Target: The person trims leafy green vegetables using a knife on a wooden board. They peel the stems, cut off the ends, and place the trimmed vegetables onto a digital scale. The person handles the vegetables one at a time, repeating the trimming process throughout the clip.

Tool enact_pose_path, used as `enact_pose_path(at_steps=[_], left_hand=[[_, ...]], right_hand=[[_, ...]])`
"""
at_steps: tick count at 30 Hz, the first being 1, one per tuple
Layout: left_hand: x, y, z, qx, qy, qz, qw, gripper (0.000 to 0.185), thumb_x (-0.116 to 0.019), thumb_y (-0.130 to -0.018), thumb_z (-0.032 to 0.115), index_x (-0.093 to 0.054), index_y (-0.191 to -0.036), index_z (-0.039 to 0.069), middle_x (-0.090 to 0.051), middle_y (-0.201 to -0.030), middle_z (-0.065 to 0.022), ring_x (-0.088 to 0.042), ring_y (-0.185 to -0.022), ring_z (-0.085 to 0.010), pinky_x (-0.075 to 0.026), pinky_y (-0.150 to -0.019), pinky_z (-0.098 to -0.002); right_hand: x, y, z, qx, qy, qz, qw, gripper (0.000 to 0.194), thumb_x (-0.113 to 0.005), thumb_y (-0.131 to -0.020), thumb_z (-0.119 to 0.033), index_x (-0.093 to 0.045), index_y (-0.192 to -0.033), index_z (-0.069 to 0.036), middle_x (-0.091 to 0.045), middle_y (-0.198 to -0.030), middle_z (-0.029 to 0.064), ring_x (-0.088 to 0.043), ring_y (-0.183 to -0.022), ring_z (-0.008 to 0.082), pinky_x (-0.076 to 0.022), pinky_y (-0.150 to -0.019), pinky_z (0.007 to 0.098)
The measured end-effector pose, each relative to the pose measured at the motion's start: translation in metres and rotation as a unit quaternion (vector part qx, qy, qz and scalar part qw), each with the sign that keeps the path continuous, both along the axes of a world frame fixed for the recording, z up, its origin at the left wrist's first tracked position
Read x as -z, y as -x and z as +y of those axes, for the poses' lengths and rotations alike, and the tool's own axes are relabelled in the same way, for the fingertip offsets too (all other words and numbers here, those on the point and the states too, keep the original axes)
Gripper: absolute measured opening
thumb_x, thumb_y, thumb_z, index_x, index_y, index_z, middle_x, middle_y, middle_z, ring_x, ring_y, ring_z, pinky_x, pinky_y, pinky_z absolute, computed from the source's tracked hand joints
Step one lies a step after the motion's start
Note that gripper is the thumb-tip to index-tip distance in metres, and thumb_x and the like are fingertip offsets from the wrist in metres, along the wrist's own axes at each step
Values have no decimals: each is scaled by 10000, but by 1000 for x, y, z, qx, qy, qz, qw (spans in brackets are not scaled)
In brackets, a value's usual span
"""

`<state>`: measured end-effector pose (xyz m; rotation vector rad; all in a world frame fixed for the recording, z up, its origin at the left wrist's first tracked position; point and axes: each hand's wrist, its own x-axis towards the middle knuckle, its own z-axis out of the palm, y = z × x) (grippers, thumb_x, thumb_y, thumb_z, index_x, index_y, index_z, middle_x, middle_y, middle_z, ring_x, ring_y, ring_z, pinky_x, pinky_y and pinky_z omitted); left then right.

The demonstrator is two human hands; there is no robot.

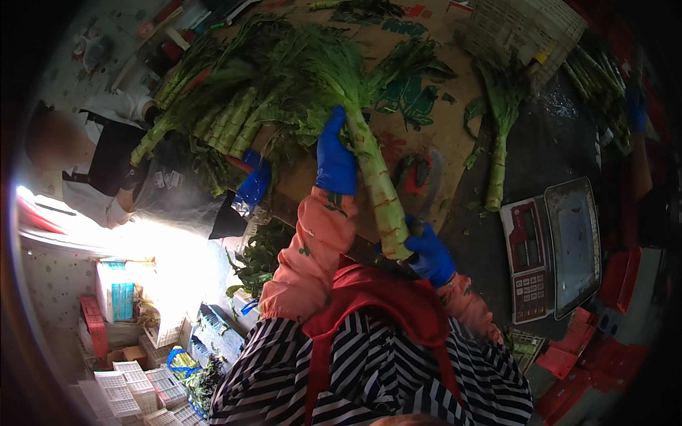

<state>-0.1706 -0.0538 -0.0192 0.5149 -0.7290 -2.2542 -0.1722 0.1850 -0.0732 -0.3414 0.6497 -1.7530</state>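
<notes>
A thick celtuce stem [379, 186] with a leafy green top [325, 58] slants across the middle of the view. My left hand [335, 160], in a blue glove, grips it just below the leaves. At the pale lower end, my right hand [432, 255], also gloved in blue, has its fingers against the stem. A blurred grey knife blade [432, 183] extends above the right hand; whether that hand holds its handle is hidden. Several more celtuce stems [232, 122] lie together at the left, leaves pointing away from me. Another celtuce [498, 165] rests on the dark tabletop at the right.
Printed cardboard [453, 122] covers part of the table. A digital scale [525, 255] with a metal pan [574, 250] stands right. A white plastic crate [525, 32] is at the back. One person [112, 154] is at the left; another person's gloved hand [636, 109] shows far right.
</notes>
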Motion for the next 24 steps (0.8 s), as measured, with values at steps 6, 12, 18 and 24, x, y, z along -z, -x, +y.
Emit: enact_pose_path(at_steps=[6,12,18,24], left_hand=[[-13,-3,7,-125,66,-61,988,344,-658,-858,180,-584,-1146,9,-630,-1029,-54,-609,-837,-161,-505,-735,-306],[-21,-10,6,-218,125,-121,960,292,-670,-855,203,-653,-1023,-35,-655,-946,-43,-607,-780,-116,-500,-690,-267],[-15,-13,2,-315,260,-122,904,245,-696,-817,127,-653,-1010,-19,-651,-952,-41,-610,-788,-132,-501,-681,-268],[-10,-33,40,-165,235,-188,939,258,-688,-805,55,-632,-1050,-4,-640,-1012,-25,-588,-873,-123,-479,-805,-283]], right_hand=[[5,-9,0,-11,18,-47,999,605,-608,-703,-71,-460,-1280,34,-599,-1133,145,-629,-991,262,-513,-872,357],[-6,-17,-9,-40,40,-47,997,740,-713,-711,-51,-359,-1359,2,-547,-1213,174,-604,-1040,330,-517,-872,472],[-27,-23,-11,-53,10,8,999,793,-702,-683,-42,-343,-1389,-12,-537,-1242,126,-574,-1090,242,-480,-920,375],[-24,-11,-18,21,-33,64,997,760,-716,-688,-5,-386,-1372,-10,-550,-1238,70,-544,-1112,169,-442,-935,318]])
